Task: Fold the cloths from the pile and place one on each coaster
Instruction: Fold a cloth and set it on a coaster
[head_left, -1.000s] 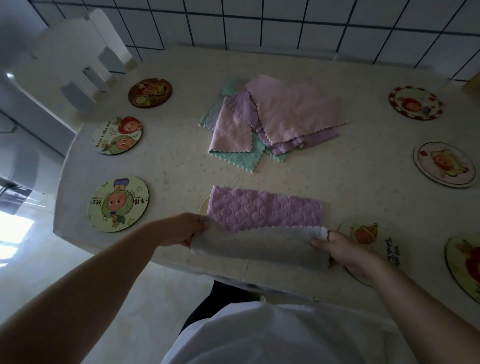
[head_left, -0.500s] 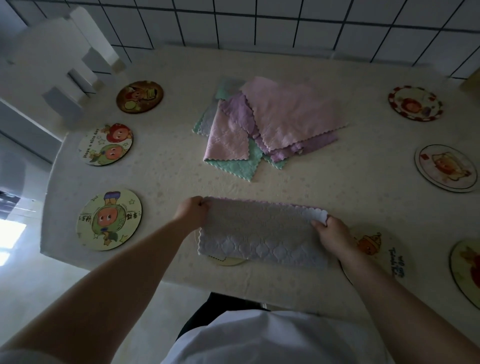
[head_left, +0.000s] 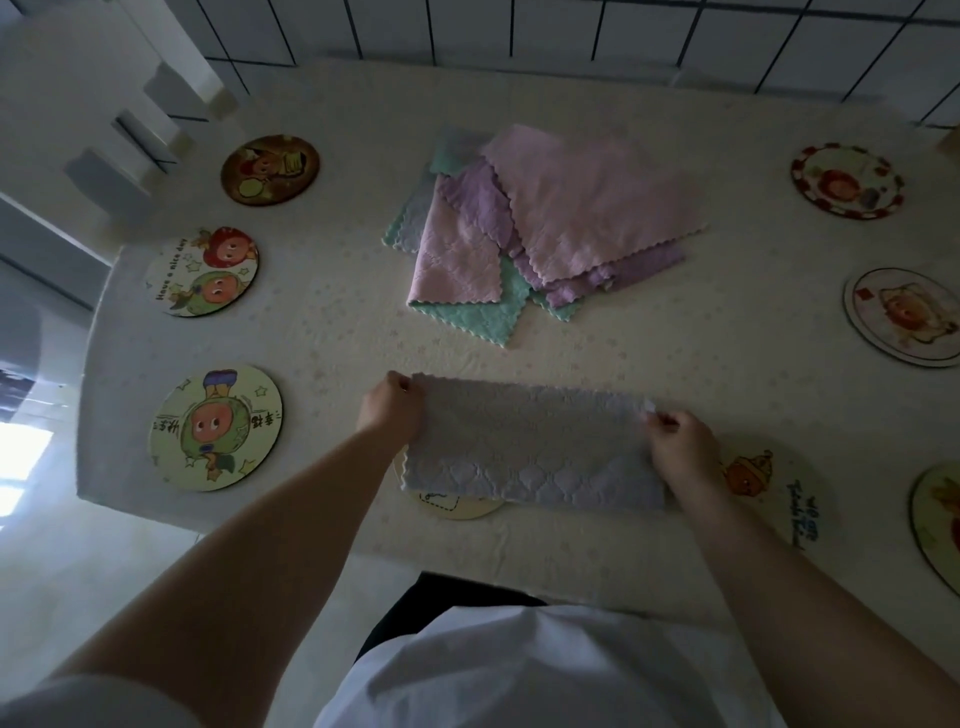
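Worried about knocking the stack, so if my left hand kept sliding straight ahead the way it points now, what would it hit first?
Probably the cloth pile. The left hand points up the table, bare until the pile's green corner, though depth is uncertain.

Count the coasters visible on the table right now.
8. Left side: brown coaster, two-character coaster, green coaster. Right side: red-rimmed coaster, white coaster, edge coaster. Near edge: teapot coaster, and one half-hidden coaster under the folded cloth. More may be hidden.

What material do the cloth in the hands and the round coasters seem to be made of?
Folded cloth: probably soft microfibre, matte; quilted pattern, scalloped edge. Coasters, such as the one at front left: seemingly rigid board or cork, with smooth printed cartoon tops; the exact material is unclear.
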